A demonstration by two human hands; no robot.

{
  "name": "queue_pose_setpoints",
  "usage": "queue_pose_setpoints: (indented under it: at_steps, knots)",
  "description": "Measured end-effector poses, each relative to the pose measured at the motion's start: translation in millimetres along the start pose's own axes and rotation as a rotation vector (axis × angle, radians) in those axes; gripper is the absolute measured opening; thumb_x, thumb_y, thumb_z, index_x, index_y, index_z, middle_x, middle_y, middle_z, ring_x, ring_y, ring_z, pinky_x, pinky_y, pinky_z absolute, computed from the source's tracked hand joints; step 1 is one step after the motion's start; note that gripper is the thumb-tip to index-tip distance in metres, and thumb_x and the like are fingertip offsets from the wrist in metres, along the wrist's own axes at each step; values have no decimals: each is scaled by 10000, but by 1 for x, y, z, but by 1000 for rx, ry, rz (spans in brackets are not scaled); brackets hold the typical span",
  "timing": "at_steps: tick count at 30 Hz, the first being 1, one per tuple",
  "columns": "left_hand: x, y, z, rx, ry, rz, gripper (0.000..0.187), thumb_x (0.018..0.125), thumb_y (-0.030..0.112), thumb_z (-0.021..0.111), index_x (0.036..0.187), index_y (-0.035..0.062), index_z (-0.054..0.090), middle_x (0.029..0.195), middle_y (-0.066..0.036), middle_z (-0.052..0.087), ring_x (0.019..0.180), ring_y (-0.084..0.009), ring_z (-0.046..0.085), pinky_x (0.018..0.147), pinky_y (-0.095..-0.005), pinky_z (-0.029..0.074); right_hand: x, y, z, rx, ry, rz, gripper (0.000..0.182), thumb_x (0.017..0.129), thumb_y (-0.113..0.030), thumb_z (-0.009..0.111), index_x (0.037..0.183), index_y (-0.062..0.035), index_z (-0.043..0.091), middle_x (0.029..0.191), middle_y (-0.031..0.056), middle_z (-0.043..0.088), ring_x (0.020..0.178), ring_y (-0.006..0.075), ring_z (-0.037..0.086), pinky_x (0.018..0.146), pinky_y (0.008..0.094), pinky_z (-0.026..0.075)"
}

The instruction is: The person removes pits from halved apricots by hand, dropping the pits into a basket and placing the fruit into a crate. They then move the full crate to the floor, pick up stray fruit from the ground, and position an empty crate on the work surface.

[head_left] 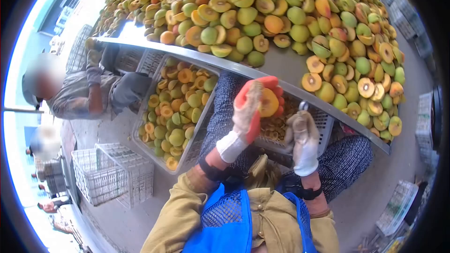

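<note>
My left hand [248, 105], in a pale glove with red-orange coating, is closed around a halved fruit [268, 102] whose yellow-orange cut face shows. To its right my right hand [303, 129], in a dirty whitish glove, grips a small metal tool [303, 106], with only its rounded tip showing above the fingers. Below and between both hands is a basket [324, 129] holding brown pits or scraps. Just beyond the hands runs the metal edge of a table [286, 59] heaped with halved green and orange fruit [243, 14].
A crate [209, 107] full of fruit halves stands left of my legs. White crates [110, 173] lie further left on the floor, another [397, 206] at the lower right. A person [86, 89] sits at the table's left end, with other people farther back.
</note>
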State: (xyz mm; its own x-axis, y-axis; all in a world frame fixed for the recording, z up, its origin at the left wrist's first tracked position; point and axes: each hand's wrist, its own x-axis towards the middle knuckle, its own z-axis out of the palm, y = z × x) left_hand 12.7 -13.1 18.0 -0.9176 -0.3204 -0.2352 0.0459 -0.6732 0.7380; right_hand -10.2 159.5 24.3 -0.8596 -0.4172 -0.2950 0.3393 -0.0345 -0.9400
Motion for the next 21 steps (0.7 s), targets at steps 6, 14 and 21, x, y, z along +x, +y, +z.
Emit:
queue_pose_setpoints:
  at_steps: [6, 14, 21]
  knots:
    - [-2, -13, 4, -14, -37, 84, 436, 1040, 313, 573, 1332, -10, 576, 1226, -196, 648, 1091, -310, 672, 977, -440, 566, 9, 29, 30, -368, -81, -345, 304, 1018, -309, 627, 1048, -21, 534, 721, 192, 629, 628, 361, 675, 551, 434, 513]
    - [-5, -20, 2, -79, -89, 37, 363, 1007, 270, 622, 1234, -13, 620, 1243, -195, 649, 1151, -344, 654, 1032, -489, 540, 10, 51, 31, -455, -13, -332, 208, 1002, -213, 613, 1038, -26, 530, 784, 238, 648, 771, 471, 677, 612, 462, 515]
    - [-4, -31, 1, -62, -95, 39, 371, 1005, 267, 621, 1250, -11, 611, 1249, -179, 654, 1160, -354, 648, 1035, -504, 534, 14, 59, 28, -426, -9, -279, 225, 1010, -245, 591, 1054, -34, 526, 806, 243, 654, 777, 481, 664, 624, 466, 515]
